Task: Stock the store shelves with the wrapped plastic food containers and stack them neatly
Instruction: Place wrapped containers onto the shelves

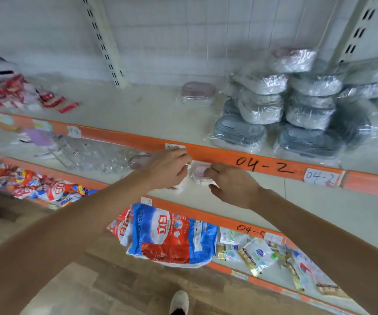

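both grips close on one small pink wrapped container (201, 173) just under the orange shelf edge (217, 153), left hand (168, 169) and right hand (233, 185) pinching its ends. i judge the slick film could slip. grey wrapped stacks (281, 110) fill the cream shelf (138, 110) above; wood floor (115, 287) below.

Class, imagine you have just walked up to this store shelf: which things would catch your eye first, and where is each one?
First, the two hands in the middle: the left hand and right hand both grip a small pink plastic container in clear wrap just below the orange shelf edge marked 04-2. Next, the stacks of grey film-wrapped containers on the upper shelf, right. Lower down lies a bright red, white and blue bag.
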`<state>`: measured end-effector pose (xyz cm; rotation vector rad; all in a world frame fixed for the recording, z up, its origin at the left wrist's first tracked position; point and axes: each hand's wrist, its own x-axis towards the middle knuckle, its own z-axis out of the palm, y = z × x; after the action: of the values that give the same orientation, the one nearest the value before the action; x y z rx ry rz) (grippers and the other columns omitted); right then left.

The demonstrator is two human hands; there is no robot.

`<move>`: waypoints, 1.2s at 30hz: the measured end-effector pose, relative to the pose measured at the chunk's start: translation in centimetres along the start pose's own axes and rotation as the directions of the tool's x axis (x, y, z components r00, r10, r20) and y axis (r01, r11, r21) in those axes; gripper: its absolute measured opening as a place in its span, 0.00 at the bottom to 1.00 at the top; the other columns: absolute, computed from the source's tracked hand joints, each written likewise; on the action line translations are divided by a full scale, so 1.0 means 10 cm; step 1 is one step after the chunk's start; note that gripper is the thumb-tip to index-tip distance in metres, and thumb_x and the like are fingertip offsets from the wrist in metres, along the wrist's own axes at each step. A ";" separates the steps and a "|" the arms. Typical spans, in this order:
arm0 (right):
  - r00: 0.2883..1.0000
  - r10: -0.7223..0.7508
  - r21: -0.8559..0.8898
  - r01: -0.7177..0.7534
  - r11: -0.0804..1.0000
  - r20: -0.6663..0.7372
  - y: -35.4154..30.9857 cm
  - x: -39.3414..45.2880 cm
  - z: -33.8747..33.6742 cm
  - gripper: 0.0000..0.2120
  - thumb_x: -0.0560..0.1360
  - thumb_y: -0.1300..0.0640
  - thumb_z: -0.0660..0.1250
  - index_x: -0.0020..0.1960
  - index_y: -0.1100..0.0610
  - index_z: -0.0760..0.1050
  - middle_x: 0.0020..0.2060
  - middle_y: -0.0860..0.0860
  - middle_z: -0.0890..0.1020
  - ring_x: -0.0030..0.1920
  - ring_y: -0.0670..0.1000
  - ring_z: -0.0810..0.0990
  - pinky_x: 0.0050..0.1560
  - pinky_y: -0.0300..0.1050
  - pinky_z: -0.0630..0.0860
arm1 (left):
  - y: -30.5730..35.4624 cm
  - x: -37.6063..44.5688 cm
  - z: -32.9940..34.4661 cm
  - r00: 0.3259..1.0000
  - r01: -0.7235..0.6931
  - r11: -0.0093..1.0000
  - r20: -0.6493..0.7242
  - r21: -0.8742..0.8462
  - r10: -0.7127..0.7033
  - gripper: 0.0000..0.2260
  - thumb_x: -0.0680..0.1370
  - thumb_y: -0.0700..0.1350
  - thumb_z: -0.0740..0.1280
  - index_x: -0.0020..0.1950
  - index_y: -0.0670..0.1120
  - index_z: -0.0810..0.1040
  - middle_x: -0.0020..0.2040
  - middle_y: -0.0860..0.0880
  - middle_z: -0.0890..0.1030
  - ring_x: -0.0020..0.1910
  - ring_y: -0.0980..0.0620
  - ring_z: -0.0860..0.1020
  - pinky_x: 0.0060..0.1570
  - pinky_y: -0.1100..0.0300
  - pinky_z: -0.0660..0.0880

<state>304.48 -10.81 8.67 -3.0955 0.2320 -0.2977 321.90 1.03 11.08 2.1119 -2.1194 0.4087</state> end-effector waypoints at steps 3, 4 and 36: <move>0.994 -0.024 -0.010 0.023 1.000 -0.107 0.10 0.04 -0.30 0.14 0.63 0.60 0.75 0.47 0.61 0.78 0.41 0.56 0.81 0.41 0.57 0.82 0.35 0.43 0.76 | -0.03 0.25 -0.22 0.997 0.005 1.000 -0.083 -0.009 -0.006 0.10 0.71 0.45 0.58 0.38 0.44 0.78 0.35 0.49 0.78 0.34 0.47 0.78 0.25 0.59 0.72; 0.991 -0.015 -0.023 0.013 1.000 -0.130 0.15 0.04 -0.37 0.15 0.60 0.62 0.77 0.45 0.61 0.79 0.38 0.56 0.81 0.36 0.57 0.82 0.30 0.42 0.75 | -0.04 0.33 -0.27 0.995 0.011 1.000 -0.096 -0.011 -0.012 0.09 0.71 0.44 0.60 0.38 0.44 0.78 0.35 0.49 0.78 0.35 0.47 0.78 0.25 0.59 0.72; 0.494 0.841 -0.039 -0.866 0.499 -0.221 1.64 1.11 -1.57 0.26 0.77 0.40 0.59 0.68 0.55 0.62 0.63 0.61 0.67 0.64 0.62 0.67 0.64 0.55 0.67 | -0.55 2.95 -0.33 0.912 -0.386 0.910 0.090 -0.149 0.401 0.27 0.73 0.43 0.65 0.72 0.43 0.63 0.69 0.45 0.67 0.66 0.46 0.67 0.64 0.55 0.65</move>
<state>309.87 -28.87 25.58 -2.5814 1.7944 -0.5006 326.46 -26.38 22.94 1.6707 -2.5705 0.1780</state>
